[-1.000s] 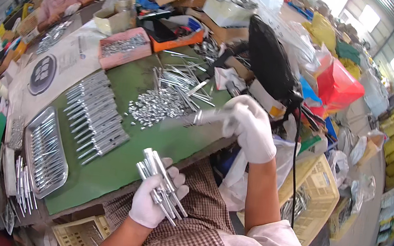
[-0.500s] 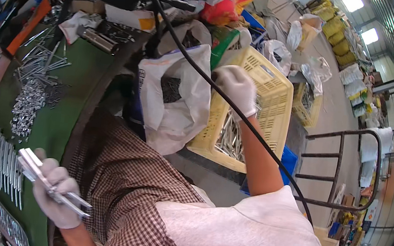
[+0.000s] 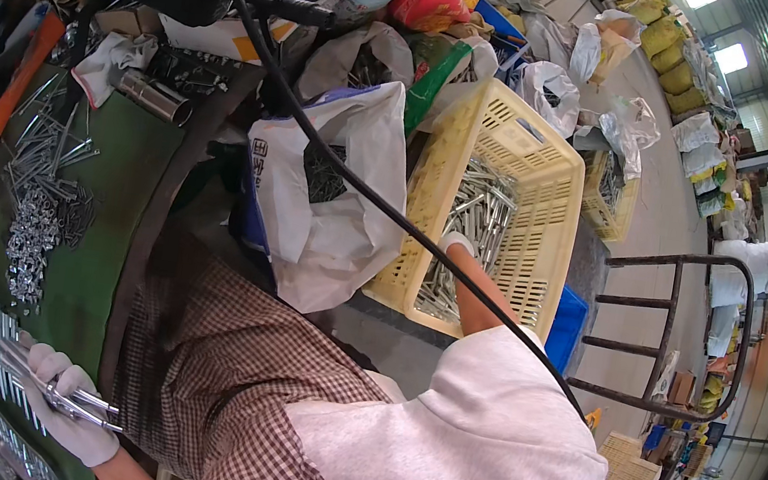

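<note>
My left hand [image 3: 67,402], in a white glove, is shut on a small bundle of shiny metal rods [image 3: 40,383] at the lower left, over the green table [image 3: 105,201]. My right arm stretches down into a yellow slatted plastic basket [image 3: 546,204] on the floor to my right. Only the back of my gloved right hand [image 3: 455,242] shows; its fingers are buried among the many metal rods [image 3: 476,214] in the basket, so I cannot see whether they grip any.
Loose rods and a heap of small metal parts [image 3: 32,230] lie on the table, with rows of rods along its left edge. A white plastic bag [image 3: 329,213], a black cable [image 3: 362,188], a metal frame [image 3: 676,330] and a second basket [image 3: 612,189] stand around.
My view has swung from the table toward the floor on my right. My right hand went from above the basket down into the rods. My left hand keeps its bundle.
</note>
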The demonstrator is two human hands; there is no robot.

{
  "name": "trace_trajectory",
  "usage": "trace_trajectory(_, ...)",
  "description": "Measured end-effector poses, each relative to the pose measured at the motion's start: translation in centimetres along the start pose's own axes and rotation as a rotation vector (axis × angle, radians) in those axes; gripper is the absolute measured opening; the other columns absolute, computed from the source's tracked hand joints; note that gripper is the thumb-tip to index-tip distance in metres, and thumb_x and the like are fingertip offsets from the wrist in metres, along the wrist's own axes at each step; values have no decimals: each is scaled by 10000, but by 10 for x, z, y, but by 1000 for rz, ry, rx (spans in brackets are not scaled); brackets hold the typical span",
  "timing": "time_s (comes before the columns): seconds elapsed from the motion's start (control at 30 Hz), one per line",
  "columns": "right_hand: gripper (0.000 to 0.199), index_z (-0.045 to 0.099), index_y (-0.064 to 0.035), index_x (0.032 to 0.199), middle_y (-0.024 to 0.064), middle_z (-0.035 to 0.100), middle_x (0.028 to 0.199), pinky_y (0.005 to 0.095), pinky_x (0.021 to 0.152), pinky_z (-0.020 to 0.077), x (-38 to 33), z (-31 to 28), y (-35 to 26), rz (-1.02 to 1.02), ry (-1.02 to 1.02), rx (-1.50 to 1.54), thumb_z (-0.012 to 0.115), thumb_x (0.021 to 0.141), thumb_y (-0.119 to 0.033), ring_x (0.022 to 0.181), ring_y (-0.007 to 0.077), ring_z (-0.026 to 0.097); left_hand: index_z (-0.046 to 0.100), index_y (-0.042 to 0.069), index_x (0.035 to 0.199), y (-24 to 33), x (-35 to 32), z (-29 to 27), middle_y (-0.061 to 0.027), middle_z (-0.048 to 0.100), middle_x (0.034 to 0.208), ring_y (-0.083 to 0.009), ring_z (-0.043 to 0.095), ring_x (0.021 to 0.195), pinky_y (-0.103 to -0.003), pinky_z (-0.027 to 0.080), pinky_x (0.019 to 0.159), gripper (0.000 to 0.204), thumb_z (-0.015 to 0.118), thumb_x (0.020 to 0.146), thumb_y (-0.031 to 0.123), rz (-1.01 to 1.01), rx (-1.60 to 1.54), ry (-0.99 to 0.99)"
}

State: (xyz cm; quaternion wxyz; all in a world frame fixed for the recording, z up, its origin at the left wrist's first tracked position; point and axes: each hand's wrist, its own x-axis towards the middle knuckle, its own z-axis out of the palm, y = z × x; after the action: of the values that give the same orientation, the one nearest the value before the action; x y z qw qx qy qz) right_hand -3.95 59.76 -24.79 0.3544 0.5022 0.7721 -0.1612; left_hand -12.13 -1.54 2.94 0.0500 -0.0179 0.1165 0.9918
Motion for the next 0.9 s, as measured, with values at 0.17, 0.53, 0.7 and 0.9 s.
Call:
trace_trajectory(0.17,415,663,22,1035,183,658,992,386,754,489,8,-9,25,22,61,382,585,821,-324,902,289,651,296,13,1395,-4,2,0,-3,343,901,-129,405,810,-286,358,666,483,468,944,6,16,64,-32)
trace_trajectory(0.53,408,663,-23,932,123,637,827,399,659,497,15,-104,74,-9,145,925,593,749,-381,724,262,616,277,2,1406,1,2,3,-12,347,910,-129,408,808,-285,368,663,487,459,954,16,1,117,-29)
trace_trajectory(0.7,594,664,19,1063,169,661,1022,389,834,484,58,-59,54,164,423,554,699,696,-447,933,292,635,280,5,1405,-2,6,-5,-12,345,909,-126,406,812,-283,364,662,485,459,954,16,-11,128,-8)
trace_trajectory(0.9,570,626,-25,1159,220,615,1178,416,926,463,8,-44,-7,197,281,370,649,764,-436,1104,361,592,284,14,1408,-1,1,0,-9,346,909,-122,410,812,-278,369,660,502,476,944,10,13,115,-26)
